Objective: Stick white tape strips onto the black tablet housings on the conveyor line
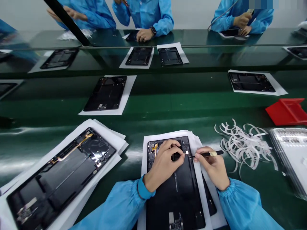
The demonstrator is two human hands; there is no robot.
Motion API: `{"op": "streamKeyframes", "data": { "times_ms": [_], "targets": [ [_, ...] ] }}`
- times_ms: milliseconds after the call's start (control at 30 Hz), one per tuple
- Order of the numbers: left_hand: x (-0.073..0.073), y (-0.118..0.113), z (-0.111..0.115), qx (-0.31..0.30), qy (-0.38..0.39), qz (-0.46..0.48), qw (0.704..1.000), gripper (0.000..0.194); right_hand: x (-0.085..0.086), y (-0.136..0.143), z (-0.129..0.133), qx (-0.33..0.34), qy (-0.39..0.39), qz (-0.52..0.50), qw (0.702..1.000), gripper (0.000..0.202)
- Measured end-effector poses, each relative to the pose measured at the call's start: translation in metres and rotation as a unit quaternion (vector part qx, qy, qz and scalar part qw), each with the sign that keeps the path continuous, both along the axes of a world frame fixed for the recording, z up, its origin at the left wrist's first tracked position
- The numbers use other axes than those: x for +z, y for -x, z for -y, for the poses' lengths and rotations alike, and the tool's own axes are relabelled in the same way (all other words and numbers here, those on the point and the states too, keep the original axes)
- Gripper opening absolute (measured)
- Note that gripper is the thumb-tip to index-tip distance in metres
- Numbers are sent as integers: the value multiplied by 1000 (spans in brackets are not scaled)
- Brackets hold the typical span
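A dark tablet housing [172, 198] with its inside facing up lies on white paper sheets in front of me. My left hand [165, 163] rests over its upper part, thumb and index finger pinched together near the right edge. Whatever they hold, if anything, is too small to make out. In my right hand [213, 166] is a pair of black tweezers [217, 153] with a pale tape wrap, the tip pointing left at the housing's right rim, close to my left fingertips. Partly covered by the paper, another dark housing [208, 195] shows underneath.
Left of me, a second open housing [67, 179] lies on stacked paper. Curled white strips [247, 143], a red scoop-like tray [286, 111] and a clear plastic tray [291, 159] are at right. Further housings [105, 92] sit on the green bench; co-workers [144, 16] work opposite.
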State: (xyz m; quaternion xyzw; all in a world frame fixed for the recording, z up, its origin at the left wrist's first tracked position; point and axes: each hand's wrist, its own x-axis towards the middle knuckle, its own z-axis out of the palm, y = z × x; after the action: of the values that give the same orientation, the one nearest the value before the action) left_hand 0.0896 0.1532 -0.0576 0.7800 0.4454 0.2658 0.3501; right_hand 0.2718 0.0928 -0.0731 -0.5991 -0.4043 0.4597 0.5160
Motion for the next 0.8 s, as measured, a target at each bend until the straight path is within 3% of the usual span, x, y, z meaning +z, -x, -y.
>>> {"op": "streamKeyframes", "data": {
  "times_ms": [467, 800],
  "targets": [
    [-2, -1, -1, -5, 1, -28, 1000, 13, 9, 4, -7, -65, -31, 56, 996, 17],
    [1, -2, -3, -5, 31, -32, 999, 13, 7, 5, -7, 16, -18, 111, 994, 10]
  ]
}}
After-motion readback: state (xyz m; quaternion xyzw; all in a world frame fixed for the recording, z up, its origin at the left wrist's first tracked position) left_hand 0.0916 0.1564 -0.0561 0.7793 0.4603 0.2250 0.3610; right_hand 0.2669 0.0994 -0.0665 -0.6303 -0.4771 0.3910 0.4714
